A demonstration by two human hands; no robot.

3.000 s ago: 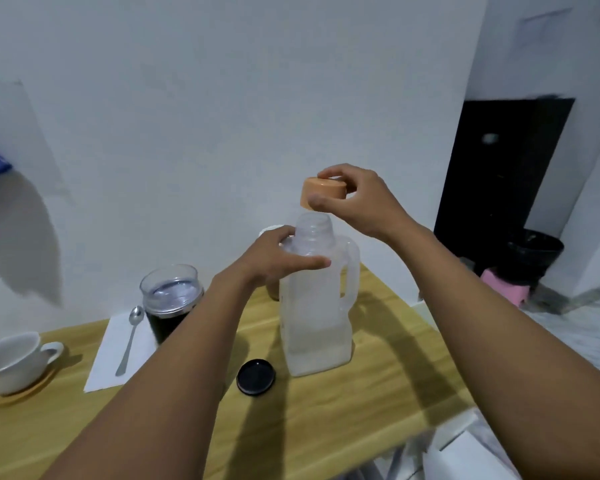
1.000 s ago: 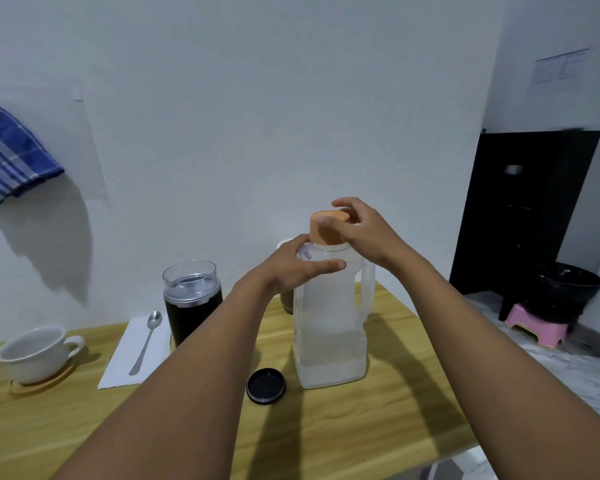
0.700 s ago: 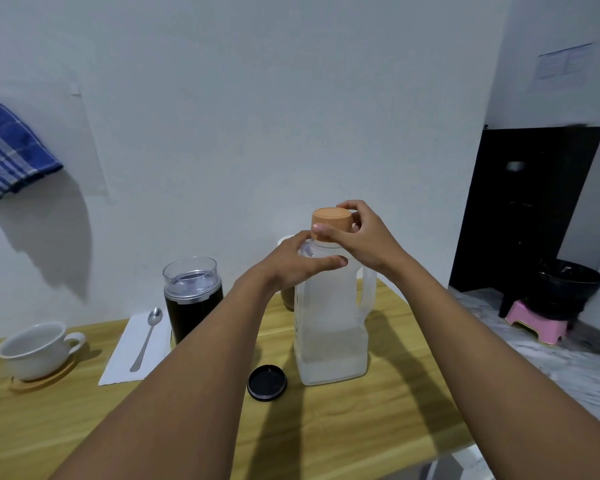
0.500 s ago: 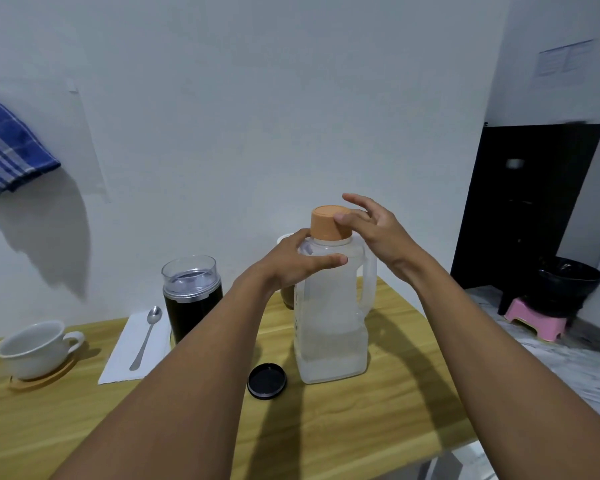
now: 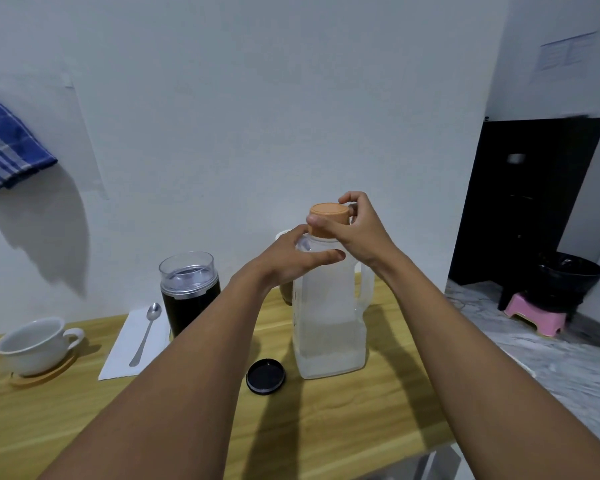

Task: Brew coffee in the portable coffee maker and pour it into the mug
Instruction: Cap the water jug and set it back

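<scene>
- White plain walls stand behind a light wooden table [image 5: 326,438], and a blue striped cloth [image 5: 7,150] hangs on the wall at the left
- At the middle of the table stands a translucent plastic water jug [image 5: 329,327] with a side handle; it has some clear water in the lower part
- The left hand [image 5: 291,259] is closed around the shoulder of the jug, just under the neck
- The right hand [image 5: 357,226] grips with its fingers the round orange plastic cap [image 5: 328,220], which sits on the neck of the jug
- The portable coffee maker [image 5: 189,292], a black cylinder with a clear plastic top, stands upright to the left of the jug, apart from it
- A small round black lid [image 5: 265,375] lies flat on the table, just beside the base of the jug
- A metal teaspoon [image 5: 146,334] lies on a white paper napkin [image 5: 125,351] left of the coffee maker
- The white ceramic mug [image 5: 35,344] stands on a round wooden coaster [image 5: 45,374] at the far left, well apart from the hands
- On the floor at the right there is a pink plastic stool [image 5: 534,317] with a black bucket [image 5: 568,278] behind it
</scene>
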